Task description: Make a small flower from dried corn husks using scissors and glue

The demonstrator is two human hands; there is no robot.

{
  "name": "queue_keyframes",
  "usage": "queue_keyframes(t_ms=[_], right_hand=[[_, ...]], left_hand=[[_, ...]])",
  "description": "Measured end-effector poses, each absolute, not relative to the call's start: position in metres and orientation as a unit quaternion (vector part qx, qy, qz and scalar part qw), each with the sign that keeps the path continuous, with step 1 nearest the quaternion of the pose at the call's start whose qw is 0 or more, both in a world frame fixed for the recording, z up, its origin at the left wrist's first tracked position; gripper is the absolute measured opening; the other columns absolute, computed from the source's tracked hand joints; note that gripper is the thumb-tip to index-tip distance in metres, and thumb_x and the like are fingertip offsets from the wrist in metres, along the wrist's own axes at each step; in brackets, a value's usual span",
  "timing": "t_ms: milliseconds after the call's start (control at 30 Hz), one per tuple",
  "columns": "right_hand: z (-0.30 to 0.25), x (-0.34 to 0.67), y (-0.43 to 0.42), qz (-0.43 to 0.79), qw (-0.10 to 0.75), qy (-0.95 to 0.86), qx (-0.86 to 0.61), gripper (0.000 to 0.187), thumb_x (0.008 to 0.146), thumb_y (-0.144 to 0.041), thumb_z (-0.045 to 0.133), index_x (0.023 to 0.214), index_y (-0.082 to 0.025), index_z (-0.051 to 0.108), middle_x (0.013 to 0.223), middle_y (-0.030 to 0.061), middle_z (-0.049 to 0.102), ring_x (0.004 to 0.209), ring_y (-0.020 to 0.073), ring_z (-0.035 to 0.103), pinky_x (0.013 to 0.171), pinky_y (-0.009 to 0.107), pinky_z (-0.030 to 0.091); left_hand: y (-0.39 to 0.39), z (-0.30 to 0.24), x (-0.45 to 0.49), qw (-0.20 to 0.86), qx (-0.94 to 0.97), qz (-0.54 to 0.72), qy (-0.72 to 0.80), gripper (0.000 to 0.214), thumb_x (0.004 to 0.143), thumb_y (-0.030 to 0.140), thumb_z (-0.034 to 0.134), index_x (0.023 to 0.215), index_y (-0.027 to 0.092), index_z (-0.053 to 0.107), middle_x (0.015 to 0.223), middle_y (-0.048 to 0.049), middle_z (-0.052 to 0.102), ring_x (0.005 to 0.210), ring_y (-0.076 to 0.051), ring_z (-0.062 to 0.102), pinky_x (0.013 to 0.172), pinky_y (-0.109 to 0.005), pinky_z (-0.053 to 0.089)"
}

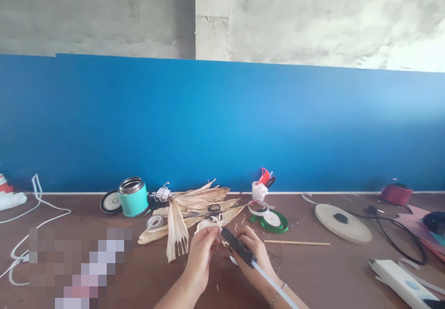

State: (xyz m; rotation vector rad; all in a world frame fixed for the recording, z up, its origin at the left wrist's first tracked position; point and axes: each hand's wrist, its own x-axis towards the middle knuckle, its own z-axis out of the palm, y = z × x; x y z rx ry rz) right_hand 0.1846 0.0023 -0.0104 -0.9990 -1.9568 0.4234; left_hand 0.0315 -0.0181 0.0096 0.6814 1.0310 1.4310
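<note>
My right hand (255, 251) is closed round a black hot glue gun (238, 246), and a long pale glue stick (271, 282) sticks out of its back end. The gun's nozzle points up and left, at the fingertips of my left hand (202, 249). Those fingers are pinched on a small pale piece of corn husk (214, 221); part of it is hidden behind them. Dried corn husks (208, 198) lie just beyond both hands, with one fringed husk (176, 235) at the left. Black scissors (214, 208) rest among the husks.
A turquoise jar (133, 198) stands left beside its lid (111, 201). Right of the husks are a green ribbon spool (278, 221), a white cup of tools (259, 191) and a thin stick (299, 242). Farther right lie a round pale disc (333, 228) and a power strip (399, 279).
</note>
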Motion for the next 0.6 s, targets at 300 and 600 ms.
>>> queue_keyframes(t_ms=[300,600], right_hand=[[-0.0082,0.1866,0.0012,0.167,0.440,-0.787,-0.399,0.012,0.075,-0.013,0.054,0.064,-0.018,0.052,0.075,0.0028,0.050,0.065,0.0141,0.055,0.060,0.023,0.044],[-0.0068,0.1896,0.0005,0.145,0.429,-0.802,-0.389,0.008,0.073,-0.013,0.054,0.069,-0.019,0.053,0.079,0.0036,0.051,0.069,0.0156,0.054,0.063,0.024,0.044]], left_hand=[[-0.0171,0.0064,0.0298,0.563,0.318,0.606,0.463,0.030,0.066,0.045,0.072,0.067,0.015,0.065,0.058,0.0023,0.049,0.058,-0.011,0.040,0.057,-0.022,0.032],[-0.0147,0.0036,0.0279,0.541,0.347,0.607,0.467,0.030,0.070,0.045,0.068,0.070,0.016,0.066,0.058,0.0028,0.048,0.059,-0.011,0.038,0.058,-0.023,0.030]])
